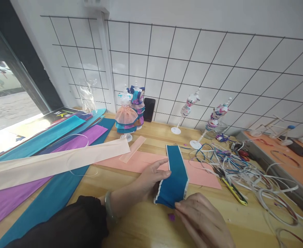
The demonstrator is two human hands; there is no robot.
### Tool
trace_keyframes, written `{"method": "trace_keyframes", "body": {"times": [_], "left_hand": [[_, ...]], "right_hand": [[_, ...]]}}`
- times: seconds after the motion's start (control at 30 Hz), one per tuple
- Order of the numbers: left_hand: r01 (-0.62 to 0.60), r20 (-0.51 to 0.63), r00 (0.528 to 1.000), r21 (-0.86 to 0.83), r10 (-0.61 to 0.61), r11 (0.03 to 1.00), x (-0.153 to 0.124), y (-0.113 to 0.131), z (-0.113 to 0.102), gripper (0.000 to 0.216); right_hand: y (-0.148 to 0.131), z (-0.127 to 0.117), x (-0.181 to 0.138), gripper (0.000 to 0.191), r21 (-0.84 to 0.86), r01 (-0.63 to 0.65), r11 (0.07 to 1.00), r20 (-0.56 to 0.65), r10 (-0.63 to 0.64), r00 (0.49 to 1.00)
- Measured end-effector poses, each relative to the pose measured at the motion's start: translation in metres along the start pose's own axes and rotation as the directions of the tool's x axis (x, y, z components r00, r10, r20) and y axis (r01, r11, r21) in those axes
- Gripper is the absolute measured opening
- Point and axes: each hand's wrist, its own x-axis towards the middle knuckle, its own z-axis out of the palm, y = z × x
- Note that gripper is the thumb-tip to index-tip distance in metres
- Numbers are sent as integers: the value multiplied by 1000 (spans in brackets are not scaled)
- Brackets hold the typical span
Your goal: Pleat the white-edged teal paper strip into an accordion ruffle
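Note:
A strip of teal fabric (175, 172) with white edging along its sides is held up above the wooden table. My left hand (150, 181) grips its left side, thumb lying on the front and the other fingers partly hidden behind. At the lower edge, my right hand (203, 220) pinches the fabric's bottom corner between thumb and fingertips. Behind the strip lies a flat length of salmon-pink fabric (203, 174). A small purple scrap (171, 217) rests on the table just below the strip.
Long purple (81, 139), cream (102, 153) and teal strips spread leftward. Dressed miniature mannequins (126, 113) and a phone (149, 109) stand by the wall, with barer mannequins (190, 103) further right. Tangled ribbons (234, 162) and yellow-handled snips (234, 191) lie right, beside an orange-topped surface (291, 165).

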Motion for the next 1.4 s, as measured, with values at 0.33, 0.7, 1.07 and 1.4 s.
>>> {"method": "trace_keyframes", "body": {"times": [0.33,0.7,1.07,1.4], "left_hand": [[-106,10,994,-10,107,994,0,0,2,70],[-147,210,972,169,110,975,-9,-11,7,74],[-197,57,980,311,188,930,-7,-8,9,31],[-226,75,974,428,214,875,-5,-11,7,33]], "right_hand": [[26,8,-16,34,306,-734,606,-148,792,592],[40,8,-21,39,569,-765,301,33,921,388],[39,8,-24,33,560,-762,326,73,896,437],[41,10,-24,27,470,-745,473,30,835,549]]}}
